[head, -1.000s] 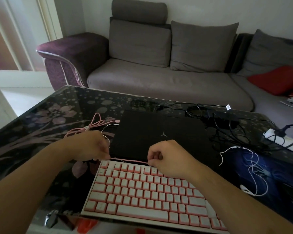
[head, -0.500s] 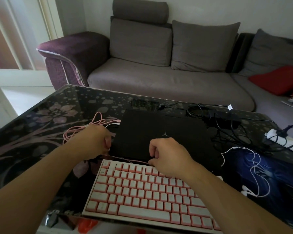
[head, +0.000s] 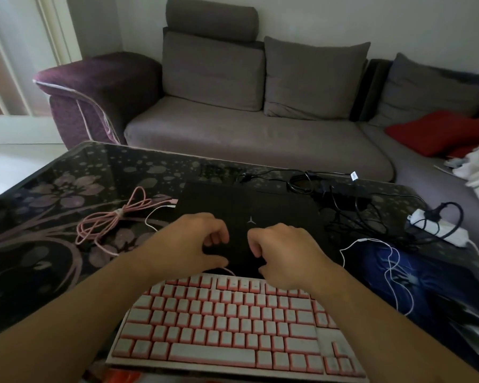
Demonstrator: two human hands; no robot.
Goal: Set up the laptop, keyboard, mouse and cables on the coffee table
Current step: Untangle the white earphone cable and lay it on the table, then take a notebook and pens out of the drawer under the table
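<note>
Closed black laptop (head: 249,214) flat on the dark floral glass coffee table (head: 67,172), lid up, pale three-pointed emblem near lid centre. Pink-and-white keyboard (head: 233,324) directly in front of the laptop, its far edge just beside the laptop's near edge, its near edge at the table's front rim. Left hand (head: 194,241) and right hand (head: 282,250) above the near half of the lid, close together but apart, both with fingers curled downward. Thin pink cable (head: 228,270) emerging beside the left thumb, along the gap between laptop and keyboard; whether the left hand pinches it cannot be told. Right hand's grip likewise not visible: fingertips hidden beneath the knuckles, nothing seen between them. Bundled pink cable (head: 108,222), tied at its middle, on the table left of the laptop, its plug end touching or just beside the laptop's left edge. Thin white cable (head: 152,217) looping next to it. Black cable tangle (head: 340,205) with power brick behind and right of the laptop. White power strip (head: 437,230) near the table's right edge, black plug inserted. Blue mouse pad (head: 432,286) right of the keyboard, a white cable (head: 393,272) trailing over it. Grey sofa (head: 246,134) beyond the table, red cushion (head: 440,131) at its right.
</note>
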